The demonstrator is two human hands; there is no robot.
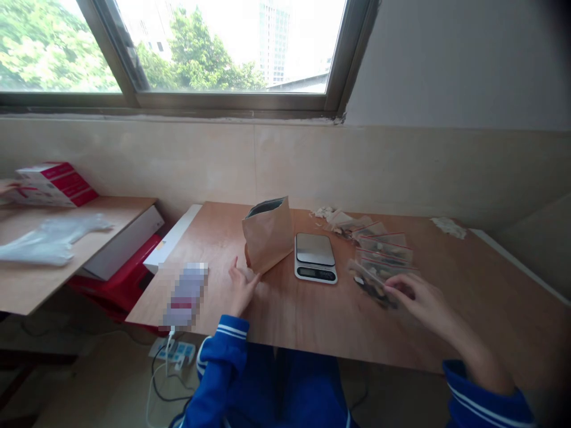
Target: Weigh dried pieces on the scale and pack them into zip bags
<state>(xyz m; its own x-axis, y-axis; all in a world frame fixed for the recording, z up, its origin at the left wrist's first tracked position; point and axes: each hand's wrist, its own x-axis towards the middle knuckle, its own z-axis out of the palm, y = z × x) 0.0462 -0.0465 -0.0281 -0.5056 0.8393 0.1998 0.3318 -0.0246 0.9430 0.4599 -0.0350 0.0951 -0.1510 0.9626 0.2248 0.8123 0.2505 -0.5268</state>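
Observation:
A brown paper pouch (271,238) stands on the wooden table with its mouth gaping, showing a dark lining. My left hand (242,289) is beside its lower front corner, fingers apart, with the thumb at the pouch's bottom edge. My right hand (417,297) pinches the upper edge of a clear zip bag (373,285) that has dark and pale pieces inside. Between the hands lies a white kitchen scale (314,257) with a bare steel plate. More clear zip bags (384,246) with red seal lines overlap just behind the held one.
Pale scraps (325,213) lie at the table's back edge, others (448,227) farther right. A blurred-out phone (185,295) with a cable is at left, above a power strip (172,351). On the neighbouring table are plastic film (53,241), a red-white box (57,181) and another person's hand (8,187).

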